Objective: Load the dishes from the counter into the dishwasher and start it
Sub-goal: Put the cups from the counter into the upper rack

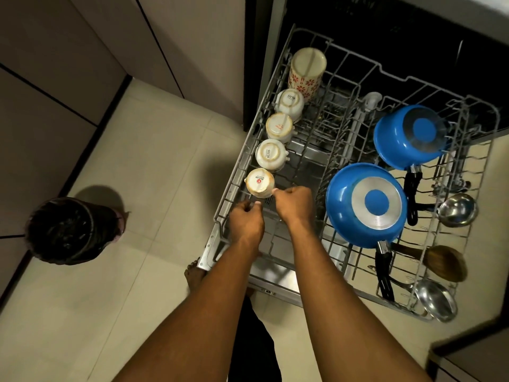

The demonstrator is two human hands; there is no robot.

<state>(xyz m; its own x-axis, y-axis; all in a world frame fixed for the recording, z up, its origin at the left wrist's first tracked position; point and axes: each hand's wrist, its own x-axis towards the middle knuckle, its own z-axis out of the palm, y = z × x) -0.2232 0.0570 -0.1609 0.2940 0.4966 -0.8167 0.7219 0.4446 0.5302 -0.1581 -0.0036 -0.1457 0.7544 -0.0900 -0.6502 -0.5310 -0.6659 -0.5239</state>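
Four white cups, one floral mug, two blue pans, two ladles, one wooden spoon

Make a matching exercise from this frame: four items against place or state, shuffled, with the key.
Items
1. floral cup
2. big pan
3. wooden spoon
4. bin

Place or state
a. on the floor, left of the rack
b. far end of the left row of cups
c. bottom up, steel disc showing
d. lying at the rack's right edge

Pairs: 1-b, 2-c, 3-d, 4-a
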